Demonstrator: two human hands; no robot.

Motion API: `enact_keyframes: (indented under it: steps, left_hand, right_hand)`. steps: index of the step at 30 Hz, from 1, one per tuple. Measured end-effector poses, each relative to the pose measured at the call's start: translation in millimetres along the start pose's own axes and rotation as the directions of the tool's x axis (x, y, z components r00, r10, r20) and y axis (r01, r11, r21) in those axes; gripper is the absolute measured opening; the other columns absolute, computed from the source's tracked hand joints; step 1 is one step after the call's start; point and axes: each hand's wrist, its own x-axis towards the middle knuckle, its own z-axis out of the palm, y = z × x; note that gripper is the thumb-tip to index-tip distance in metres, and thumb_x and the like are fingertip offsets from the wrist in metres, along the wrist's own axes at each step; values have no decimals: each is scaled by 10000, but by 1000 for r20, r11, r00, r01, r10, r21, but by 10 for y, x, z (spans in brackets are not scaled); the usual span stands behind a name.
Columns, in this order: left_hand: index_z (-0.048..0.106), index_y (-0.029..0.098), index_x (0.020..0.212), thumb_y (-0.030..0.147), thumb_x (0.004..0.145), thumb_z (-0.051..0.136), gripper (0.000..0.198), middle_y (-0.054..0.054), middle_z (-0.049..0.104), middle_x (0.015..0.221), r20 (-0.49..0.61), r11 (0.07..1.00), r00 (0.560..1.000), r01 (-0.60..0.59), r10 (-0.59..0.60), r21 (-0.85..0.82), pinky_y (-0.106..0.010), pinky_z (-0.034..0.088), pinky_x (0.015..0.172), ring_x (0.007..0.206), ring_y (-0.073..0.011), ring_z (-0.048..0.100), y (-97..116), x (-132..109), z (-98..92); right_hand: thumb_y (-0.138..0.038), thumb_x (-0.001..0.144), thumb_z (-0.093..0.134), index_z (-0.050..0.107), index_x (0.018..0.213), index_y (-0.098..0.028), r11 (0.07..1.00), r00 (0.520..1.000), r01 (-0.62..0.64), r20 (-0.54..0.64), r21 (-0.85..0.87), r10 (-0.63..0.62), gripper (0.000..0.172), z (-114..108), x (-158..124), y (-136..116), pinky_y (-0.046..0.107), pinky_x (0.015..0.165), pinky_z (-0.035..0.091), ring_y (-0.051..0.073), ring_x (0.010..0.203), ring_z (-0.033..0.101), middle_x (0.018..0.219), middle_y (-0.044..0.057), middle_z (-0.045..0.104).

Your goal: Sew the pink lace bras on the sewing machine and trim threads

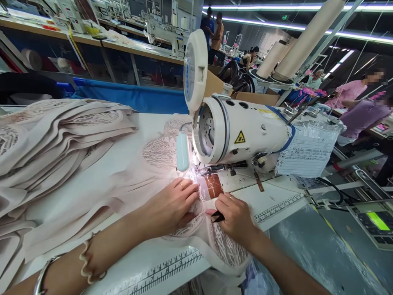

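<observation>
A pale pink lace garment piece (227,241) lies under the needle area of a white sewing machine (254,127) and hangs over the table's front edge. My left hand (175,205) is closed on its lace edge, just in front of the lit needle area. To the right, my right hand (235,215) pinches the same piece between thumb and fingers. A small dark pointed tool (217,216), perhaps thread snips, sticks out of that hand; the rest of it is hidden. A brown patch (214,186) shows on the machine bed beyond the fingers.
Stacked pink lace pieces (76,127) cover the left of the white table. A pale green lamp (182,151) hangs beside the machine head. Ruler markings (172,268) run along the front edge. A control panel (374,221) is at right. People and other machines stand behind.
</observation>
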Motion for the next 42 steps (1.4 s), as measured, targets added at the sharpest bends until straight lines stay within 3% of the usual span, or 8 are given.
enact_keyframes:
  steps: [3, 5, 9, 16, 22, 30, 35, 42]
  left_hand:
    - [649, 155, 1065, 244, 1003, 513, 173, -135, 688, 1192, -2, 999, 999, -52, 52, 8, -482, 464, 1025, 1141, -286, 622, -37, 8, 46]
    - [653, 161, 1096, 203, 1021, 466, 205, -121, 705, 1165, -27, 998, 997, -67, 68, 13, -484, 447, 1054, 1105, -265, 642, -64, 10, 82]
    - [657, 171, 1155, 254, 1035, 448, 255, -107, 722, 1125, -48, 996, 995, -84, 84, -1, -491, 428, 1068, 1080, -262, 648, -75, 17, 73]
    - [699, 151, 1001, 276, 1035, 426, 302, -129, 682, 1170, -13, 998, 999, -43, 43, 35, -472, 395, 994, 1101, -294, 591, -31, 45, -32]
    - [612, 143, 1225, 353, 1075, 301, 404, -131, 695, 1129, 36, 995, 999, -21, 18, 93, -482, 336, 996, 1120, -297, 595, -67, 28, -68]
    - [658, 127, 1147, 498, 1068, 284, 532, -164, 664, 1262, 21, 992, 1000, 1, -3, 123, -507, 304, 1013, 1244, -342, 539, -75, 19, -55]
    - [540, 127, 1347, 524, 1073, 184, 599, -169, 645, 1324, 33, 992, 999, 28, -32, 126, -533, 266, 1050, 1296, -325, 522, -69, 13, -49]
    - [642, 143, 1185, 465, 1078, 260, 511, -160, 628, 1354, 34, 990, 998, 42, -47, 134, -578, 258, 1063, 1333, -362, 487, -70, 23, -53]
  right_hand:
    - [-275, 976, 496, 605, 745, -190, 999, 999, 32, 22, 10, -32, 269, 4, 111, 149, 291, 590, 324, 163, 595, 540, 630, 21, 627]
    - [-180, 879, 535, 674, 1021, -178, 999, 988, -43, 150, 24, 39, 199, -43, 235, 225, 280, 584, 315, 169, 601, 573, 681, 14, 696]
    - [-91, 748, 546, 511, 1446, -312, 996, 903, -85, 421, -16, 84, 734, -145, 472, 249, 285, 582, 276, 197, 679, 650, 805, -6, 774]
    - [-93, 770, 524, 591, 1385, -276, 1000, 907, -21, 420, -4, 21, 646, -144, 639, 196, 303, 588, 288, 216, 768, 682, 903, 14, 790]
    - [-72, 739, 556, 724, 1221, -275, 998, 943, 63, 326, -5, -58, 549, -30, 626, 287, 296, 616, 337, 213, 818, 688, 779, 9, 773]
    - [-58, 739, 537, 674, 1294, -292, 998, 940, 53, 339, -29, -40, 618, -54, 664, 313, 290, 578, 343, 210, 825, 695, 931, 8, 798]
    - [-17, 716, 535, 712, 1231, -294, 991, 939, 130, 324, -9, -120, 611, -18, 655, 357, 278, 628, 396, 206, 841, 692, 800, -8, 777]
    - [-24, 779, 563, 692, 1254, -294, 987, 949, 157, 276, 19, -156, 562, 10, 661, 434, 253, 675, 424, 183, 834, 678, 864, -4, 780]
